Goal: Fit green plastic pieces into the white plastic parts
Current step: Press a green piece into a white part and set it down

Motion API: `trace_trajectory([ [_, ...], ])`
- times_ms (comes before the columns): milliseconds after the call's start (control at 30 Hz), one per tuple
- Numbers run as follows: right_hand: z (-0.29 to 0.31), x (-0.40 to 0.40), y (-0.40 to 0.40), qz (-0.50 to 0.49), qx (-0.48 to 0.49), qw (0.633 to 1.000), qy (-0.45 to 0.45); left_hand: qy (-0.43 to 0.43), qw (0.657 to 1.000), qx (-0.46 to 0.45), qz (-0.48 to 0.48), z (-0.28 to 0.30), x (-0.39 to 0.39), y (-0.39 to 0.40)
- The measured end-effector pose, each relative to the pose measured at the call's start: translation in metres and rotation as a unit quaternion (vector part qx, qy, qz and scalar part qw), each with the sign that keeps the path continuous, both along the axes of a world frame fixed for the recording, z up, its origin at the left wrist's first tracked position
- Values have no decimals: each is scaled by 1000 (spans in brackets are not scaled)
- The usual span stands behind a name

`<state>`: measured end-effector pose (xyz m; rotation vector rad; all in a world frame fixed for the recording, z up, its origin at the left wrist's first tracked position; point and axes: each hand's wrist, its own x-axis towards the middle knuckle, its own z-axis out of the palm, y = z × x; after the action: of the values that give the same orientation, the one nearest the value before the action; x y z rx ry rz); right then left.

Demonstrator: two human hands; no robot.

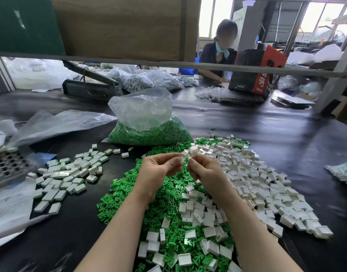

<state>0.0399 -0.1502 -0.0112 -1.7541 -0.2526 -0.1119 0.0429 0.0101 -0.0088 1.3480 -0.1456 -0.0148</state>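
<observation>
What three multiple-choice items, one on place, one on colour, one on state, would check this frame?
1. Where does the clear bag of green pieces lie?
A. beyond the hands
B. at the bench's near edge
C. on a shelf

2. What colour are the loose pieces heaped under the left wrist?
A. blue
B. green
C. red

3. How are the left hand and right hand?
A. flat on the bench
B. raised together, pinching a small white part
C. far apart

Key: 1 A, the bag sits behind them; 2 B, a green heap; 3 B, fingertips meet on the part.

Green pieces (117,205) matt plastic; white parts (266,193) smooth plastic; table (266,134) glossy black sheet.
</observation>
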Motion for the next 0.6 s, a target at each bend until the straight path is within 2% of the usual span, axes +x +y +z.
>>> trace_trajectory([
  [133,-1,0,2,-2,8,1000,-6,4,1000,-2,-11,2,-2,-2],
  [600,-5,3,1,-19,-84,995,-47,-14,999,35,-6,-1,1,2],
])
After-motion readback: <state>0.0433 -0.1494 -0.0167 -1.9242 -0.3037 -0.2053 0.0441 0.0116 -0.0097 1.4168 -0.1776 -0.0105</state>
